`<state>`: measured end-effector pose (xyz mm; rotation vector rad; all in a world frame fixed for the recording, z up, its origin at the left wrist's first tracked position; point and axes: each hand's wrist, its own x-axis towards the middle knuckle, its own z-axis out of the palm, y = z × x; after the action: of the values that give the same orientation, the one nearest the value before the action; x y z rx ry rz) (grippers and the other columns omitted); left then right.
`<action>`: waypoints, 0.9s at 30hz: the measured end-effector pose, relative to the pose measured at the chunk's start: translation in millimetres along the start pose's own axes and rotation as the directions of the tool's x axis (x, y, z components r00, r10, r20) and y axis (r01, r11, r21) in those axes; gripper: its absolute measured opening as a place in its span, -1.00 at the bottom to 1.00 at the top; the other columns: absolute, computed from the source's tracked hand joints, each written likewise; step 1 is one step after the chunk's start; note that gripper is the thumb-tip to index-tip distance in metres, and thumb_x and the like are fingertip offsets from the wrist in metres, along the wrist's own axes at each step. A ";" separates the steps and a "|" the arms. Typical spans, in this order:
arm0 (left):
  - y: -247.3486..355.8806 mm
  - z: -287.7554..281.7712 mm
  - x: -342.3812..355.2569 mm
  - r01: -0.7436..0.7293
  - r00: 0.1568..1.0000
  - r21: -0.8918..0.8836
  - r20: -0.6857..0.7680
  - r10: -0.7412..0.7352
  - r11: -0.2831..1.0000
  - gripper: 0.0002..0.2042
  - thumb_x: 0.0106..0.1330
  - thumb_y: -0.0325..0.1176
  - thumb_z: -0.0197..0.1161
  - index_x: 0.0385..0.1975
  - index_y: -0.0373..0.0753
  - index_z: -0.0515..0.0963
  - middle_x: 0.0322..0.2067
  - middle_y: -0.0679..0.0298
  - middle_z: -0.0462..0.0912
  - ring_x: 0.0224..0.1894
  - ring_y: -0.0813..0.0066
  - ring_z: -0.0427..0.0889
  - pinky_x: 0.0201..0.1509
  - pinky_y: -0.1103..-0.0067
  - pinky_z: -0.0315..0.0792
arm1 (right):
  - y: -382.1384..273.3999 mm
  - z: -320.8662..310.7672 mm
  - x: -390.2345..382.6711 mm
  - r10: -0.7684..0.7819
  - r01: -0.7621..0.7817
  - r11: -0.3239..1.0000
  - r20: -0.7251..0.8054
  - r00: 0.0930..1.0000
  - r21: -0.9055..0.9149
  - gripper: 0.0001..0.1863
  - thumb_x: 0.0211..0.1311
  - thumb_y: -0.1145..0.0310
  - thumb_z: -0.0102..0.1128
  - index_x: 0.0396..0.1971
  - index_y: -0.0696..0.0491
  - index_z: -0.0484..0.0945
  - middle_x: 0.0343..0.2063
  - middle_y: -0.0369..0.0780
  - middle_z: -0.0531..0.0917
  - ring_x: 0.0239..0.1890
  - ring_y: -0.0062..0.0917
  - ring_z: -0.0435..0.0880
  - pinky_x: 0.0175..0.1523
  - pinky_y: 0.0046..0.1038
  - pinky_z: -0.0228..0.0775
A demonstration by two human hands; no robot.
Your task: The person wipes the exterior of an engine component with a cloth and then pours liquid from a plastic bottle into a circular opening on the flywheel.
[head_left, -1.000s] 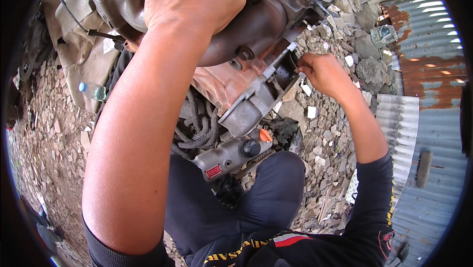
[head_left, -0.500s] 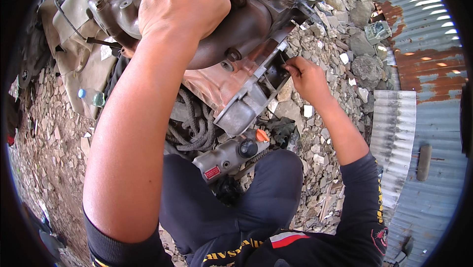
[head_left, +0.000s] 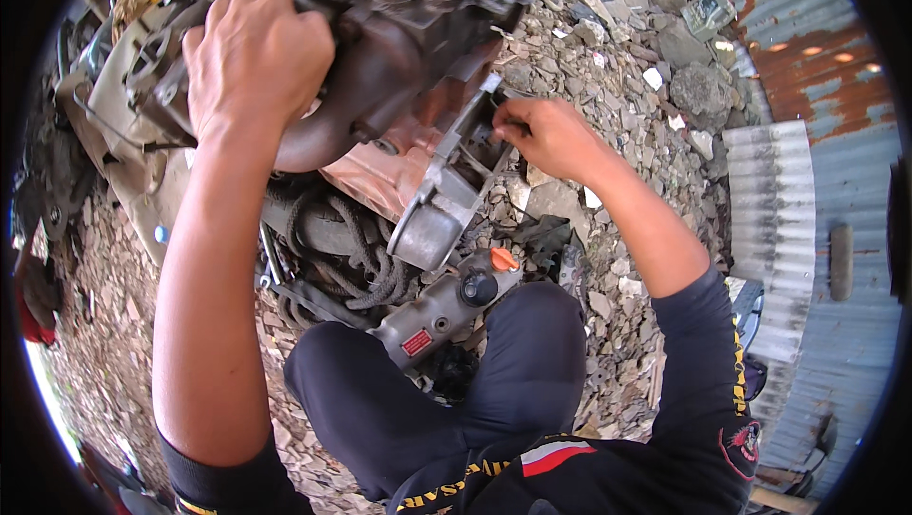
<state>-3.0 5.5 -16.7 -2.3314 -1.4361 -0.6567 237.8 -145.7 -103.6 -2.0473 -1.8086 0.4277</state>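
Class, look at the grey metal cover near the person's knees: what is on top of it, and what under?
On the grey metal cover are a black round cap and a red label; an orange piece shows at one end. What lies beneath it is hidden.

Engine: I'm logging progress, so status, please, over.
Left hand on engine, grip unclear. Right hand at pale metal housing. Grey cover lies clear of both hands.

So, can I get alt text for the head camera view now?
A person's left hand lies over a brown-grey metal engine; the right hand is at its grey metal housing. Below lies a grey metal cover with a round black cap.
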 end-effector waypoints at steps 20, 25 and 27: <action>-0.6 5.2 7.6 -0.048 0.999 0.078 -0.010 0.049 0.996 -0.67 0.29 -0.20 -0.02 -0.06 -0.20 0.49 -0.04 0.03 0.61 0.04 0.01 0.56 0.14 0.12 0.37 | 100.9 0.9 -71.1 0.290 -0.178 0.928 -0.333 0.897 0.328 -0.77 0.32 0.29 0.13 -0.18 0.11 0.62 -0.37 -0.10 0.72 -0.31 -0.31 0.71 -0.15 -0.34 0.50; -3.0 12.2 10.0 -0.053 0.998 0.081 0.018 0.052 0.995 -0.63 0.32 -0.17 -0.08 0.00 -0.20 0.49 0.02 0.04 0.60 0.09 0.00 0.55 0.16 0.15 0.38 | 176.3 105.7 -173.9 0.615 -0.662 0.693 0.246 0.750 0.285 -0.70 0.24 0.20 0.17 -0.21 0.14 0.61 -0.45 -0.04 0.70 -0.36 -0.33 0.71 -0.18 -0.31 0.50; -9.7 13.3 11.8 -0.075 0.997 0.089 0.026 0.073 0.993 -0.63 0.32 -0.17 -0.08 0.01 -0.20 0.49 0.04 0.03 0.60 0.10 -0.01 0.54 0.17 0.15 0.37 | 191.0 150.4 -202.0 0.558 -0.638 0.749 0.353 0.752 0.176 -0.68 0.22 0.16 0.20 -0.23 0.13 0.61 -0.46 -0.05 0.70 -0.35 -0.31 0.72 -0.17 -0.31 0.51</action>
<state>-4.3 25.2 -21.2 -2.3166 -1.3529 -0.5361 310.2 -354.4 -329.8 -2.4056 -1.0502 1.1439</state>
